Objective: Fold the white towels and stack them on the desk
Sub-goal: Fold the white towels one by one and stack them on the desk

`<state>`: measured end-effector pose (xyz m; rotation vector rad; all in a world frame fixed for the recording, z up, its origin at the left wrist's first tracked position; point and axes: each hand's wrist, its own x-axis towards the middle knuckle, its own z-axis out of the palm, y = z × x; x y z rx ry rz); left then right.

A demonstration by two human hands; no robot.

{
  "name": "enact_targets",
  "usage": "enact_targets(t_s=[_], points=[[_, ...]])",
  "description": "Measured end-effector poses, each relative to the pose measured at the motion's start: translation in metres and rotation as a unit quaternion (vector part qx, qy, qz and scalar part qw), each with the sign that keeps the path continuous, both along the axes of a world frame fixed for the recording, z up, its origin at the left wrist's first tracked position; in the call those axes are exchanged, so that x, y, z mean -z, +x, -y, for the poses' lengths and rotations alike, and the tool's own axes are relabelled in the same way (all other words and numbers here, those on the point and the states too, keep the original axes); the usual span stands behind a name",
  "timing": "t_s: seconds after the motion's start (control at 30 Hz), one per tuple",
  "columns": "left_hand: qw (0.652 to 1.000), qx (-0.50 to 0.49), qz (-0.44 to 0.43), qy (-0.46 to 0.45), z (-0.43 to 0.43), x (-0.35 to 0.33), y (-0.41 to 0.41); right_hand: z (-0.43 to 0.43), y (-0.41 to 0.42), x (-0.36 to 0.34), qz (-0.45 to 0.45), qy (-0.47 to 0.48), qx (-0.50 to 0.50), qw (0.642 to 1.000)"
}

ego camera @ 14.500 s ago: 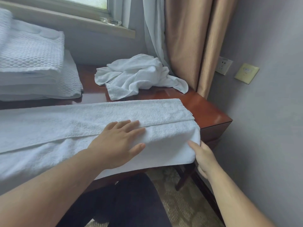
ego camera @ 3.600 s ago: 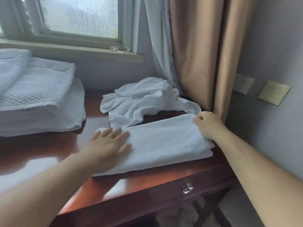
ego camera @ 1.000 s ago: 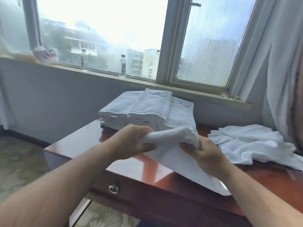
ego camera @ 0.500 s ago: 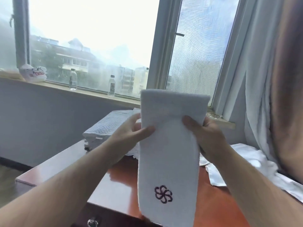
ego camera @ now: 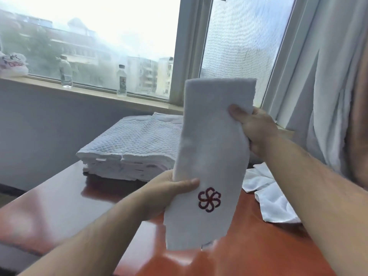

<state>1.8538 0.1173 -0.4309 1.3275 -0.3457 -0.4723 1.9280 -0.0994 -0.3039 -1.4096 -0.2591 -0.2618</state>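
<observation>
nearest the camera, a narrow folded white terry towel with a dark red flower emblem (ego camera: 209,152) is held upright in the air above the glossy reddish-brown wooden desk (ego camera: 59,196), apparently clear of it. the left hand (ego camera: 165,194) grips its lower left edge, thumb laid across the front just beside the emblem. the right hand (ego camera: 253,126) pinches the upper right edge, thumb on the front and fingers behind. the towel's bottom hem is blurred, so its layers cannot be counted. on the desk to the right lies a crumpled white towel (ego camera: 272,198). further back on the left sits a stack of folded white waffle-weave towels (ego camera: 131,148). behind it, a clear plastic bottle (ego camera: 66,73) and a second clear bottle (ego camera: 121,81) stand on the pale window sill (ego camera: 95,92), and a pale sheer curtain (ego camera: 318,76) hangs at the right.
</observation>
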Motion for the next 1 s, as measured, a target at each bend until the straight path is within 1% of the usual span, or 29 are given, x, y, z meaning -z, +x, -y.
enact_targets(t_s=[0.1, 0.23, 0.33, 0.4, 0.47, 0.57, 0.67, 0.73, 0.8, 0.83, 0.87, 0.93, 0.97, 1.0], points=[[1.0, -0.01, -0.013, -0.013, 0.015, 0.002, 0.02, 0.018, 0.033, 0.011, -0.031, -0.012, 0.032, 0.999], [0.999, 0.0, -0.032, 0.001, 0.032, 0.004, 0.047, 0.049, 0.074, 0.032, -0.089, -0.085, 0.082, 0.989], [0.999, 0.013, -0.046, -0.013, 0.042, 0.002, 0.063, 0.068, 0.096, 0.044, -0.16, -0.108, 0.073, 0.978], [0.999, 0.005, -0.037, -0.008, 0.046, -0.004, 0.073, 0.074, 0.108, 0.046, -0.204, -0.101, 0.062, 0.972], [1.0, -0.01, -0.029, -0.001, 0.048, -0.014, 0.086, 0.076, 0.124, 0.043, -0.226, -0.096, 0.047, 0.968], [0.999, -0.022, -0.036, 0.004, 0.045, -0.032, 0.107, 0.071, 0.15, 0.031, -0.234, -0.095, 0.025, 0.967], [0.999, -0.027, -0.043, -0.002, 0.034, -0.052, 0.133, 0.059, 0.18, 0.016, -0.185, -0.098, -0.003, 0.978], [0.998, -0.032, -0.052, -0.005, 0.025, -0.062, 0.15, 0.049, 0.206, 0.007, -0.16, -0.099, 0.007, 0.982], [0.995, -0.062, -0.08, -0.008, 0.019, -0.063, 0.166, 0.043, 0.231, 0.009, -0.16, -0.095, 0.018, 0.982], [0.991, -0.097, -0.093, 0.007, 0.018, -0.06, 0.171, 0.041, 0.241, 0.018, -0.178, -0.096, 0.012, 0.979], [0.983, -0.147, -0.096, 0.046, 0.018, -0.054, 0.176, 0.038, 0.248, 0.032, -0.214, -0.096, -0.002, 0.972], [0.953, -0.238, -0.068, 0.177, 0.02, -0.04, 0.184, 0.035, 0.249, 0.074, -0.3, -0.1, -0.021, 0.949], [0.934, -0.252, -0.037, 0.251, 0.021, -0.035, 0.187, 0.037, 0.247, 0.095, -0.321, -0.097, -0.027, 0.942], [0.916, -0.252, -0.003, 0.311, 0.023, -0.031, 0.19, 0.039, 0.245, 0.111, -0.32, -0.09, -0.034, 0.943]])
